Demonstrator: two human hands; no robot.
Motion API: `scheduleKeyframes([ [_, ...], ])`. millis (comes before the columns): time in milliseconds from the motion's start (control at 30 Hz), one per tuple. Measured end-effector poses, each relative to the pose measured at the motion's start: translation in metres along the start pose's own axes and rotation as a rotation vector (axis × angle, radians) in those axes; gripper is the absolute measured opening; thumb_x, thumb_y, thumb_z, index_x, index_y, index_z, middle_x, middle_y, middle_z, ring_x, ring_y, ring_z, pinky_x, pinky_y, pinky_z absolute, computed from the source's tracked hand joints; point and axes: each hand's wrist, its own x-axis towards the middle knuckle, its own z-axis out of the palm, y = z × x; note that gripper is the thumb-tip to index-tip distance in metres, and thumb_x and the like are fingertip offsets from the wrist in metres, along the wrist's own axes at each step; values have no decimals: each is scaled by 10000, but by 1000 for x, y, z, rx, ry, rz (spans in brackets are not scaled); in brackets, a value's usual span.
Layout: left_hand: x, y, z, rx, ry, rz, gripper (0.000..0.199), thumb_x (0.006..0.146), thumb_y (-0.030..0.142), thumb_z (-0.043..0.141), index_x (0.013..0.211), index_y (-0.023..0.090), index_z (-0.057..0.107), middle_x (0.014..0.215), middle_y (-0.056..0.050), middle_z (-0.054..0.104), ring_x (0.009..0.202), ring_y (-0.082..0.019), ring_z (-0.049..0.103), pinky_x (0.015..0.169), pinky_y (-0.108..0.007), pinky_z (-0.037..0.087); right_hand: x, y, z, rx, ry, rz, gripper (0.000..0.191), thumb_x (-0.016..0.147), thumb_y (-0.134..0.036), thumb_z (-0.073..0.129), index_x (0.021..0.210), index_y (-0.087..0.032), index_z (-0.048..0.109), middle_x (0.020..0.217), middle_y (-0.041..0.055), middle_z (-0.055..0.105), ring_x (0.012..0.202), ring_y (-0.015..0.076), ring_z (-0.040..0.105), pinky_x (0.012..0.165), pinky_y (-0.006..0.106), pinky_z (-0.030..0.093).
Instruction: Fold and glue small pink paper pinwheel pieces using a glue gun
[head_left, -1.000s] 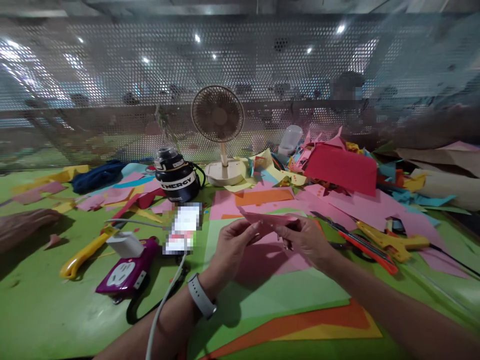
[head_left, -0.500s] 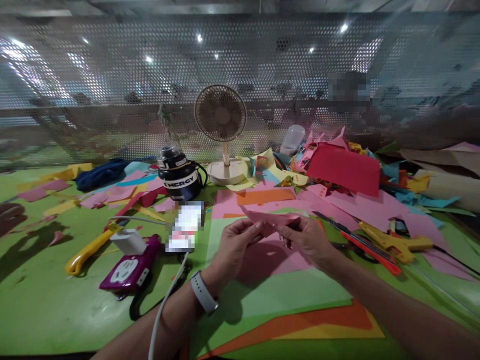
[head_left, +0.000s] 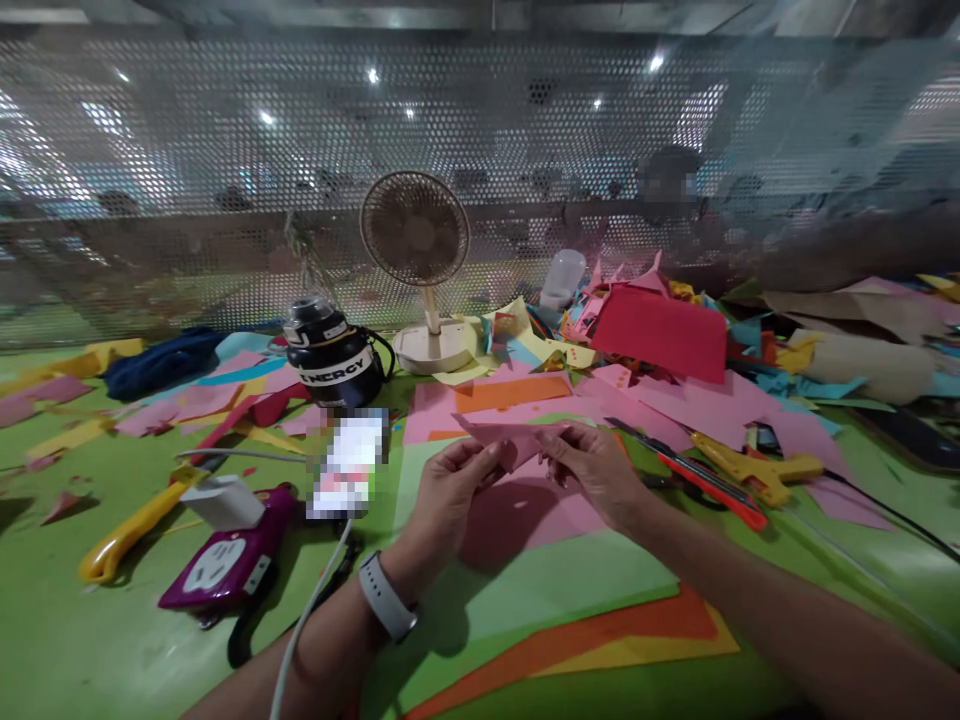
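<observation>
Left hand (head_left: 450, 490): Pinched the left part of the pink paper (head_left: 499, 430) with thumb and bent fingers.
Right hand (head_left: 600, 472): Gripped the right part with thumb and curled fingers.
Pink paper: Was held up over the green sheets (head_left: 585, 590), near the middle of the table (head_left: 60, 640).
Green sheets: Lay on orange paper (head_left: 637, 622), under a pink sheet (head_left: 555, 510).
Fan (head_left: 416, 230): Stood near the table's far edge.
Black bottle (head_left: 334, 365): Stood upright, left of the fan.
Purple plug box (head_left: 225, 565): Lay toward the table's left edge, with a white plug (head_left: 225, 502) on top.
Red cutter (head_left: 712, 490) and yellow glue gun (head_left: 750, 468): Lay right of the right hand.
Paper scraps (head_left: 660, 330): Lay heaped toward the table's far edge, right of the fan.
</observation>
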Motion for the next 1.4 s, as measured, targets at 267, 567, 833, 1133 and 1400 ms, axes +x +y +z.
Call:
scheduleKeyframes([
  [267, 2, -1, -1, 28, 29, 9, 264, 570, 334, 860, 635, 146, 686, 659, -28, 706, 638, -120, 635, 649, -227, 503, 1, 1, 0, 14, 18, 13, 372, 698, -513, 742, 632, -164, 630, 492, -34, 546, 451, 73, 456, 468, 229, 348],
  [567, 1, 0, 0, 40, 37, -15, 295, 546, 352, 870, 650, 140, 692, 623, -11, 683, 571, -94, 599, 579, -200, 467, 2, 2, -1, 40, 17, 38, 369, 674, -500, 764, 662, -155, 632, 550, -31, 565, 463, 71, 476, 463, 221, 368],
  [833, 1, 0, -1, 29, 8, -16, 288, 570, 358, 862, 664, 135, 706, 643, -25, 696, 602, -103, 614, 632, -215, 484, 3, 4, -2, 56, 17, 52, 367, 693, -496, 754, 644, -152, 637, 563, -18, 589, 465, 68, 494, 468, 213, 374],
  [1133, 2, 1, 1, -31, 11, -9, 280, 522, 302, 888, 635, 135, 693, 645, -9, 698, 609, -105, 634, 645, -211, 511, 2, 3, -3, 45, -8, 42, 328, 693, -466, 763, 643, -162, 650, 550, -25, 586, 474, 70, 495, 489, 223, 380],
  [1400, 1, 0, -1, -24, -14, 35, 238, 574, 281, 869, 659, 141, 696, 681, -15, 718, 670, -121, 669, 697, -221, 542, 4, 3, -3, 36, -10, 18, 284, 682, -425, 784, 679, -169, 661, 550, -37, 575, 484, 71, 494, 501, 225, 378],
])
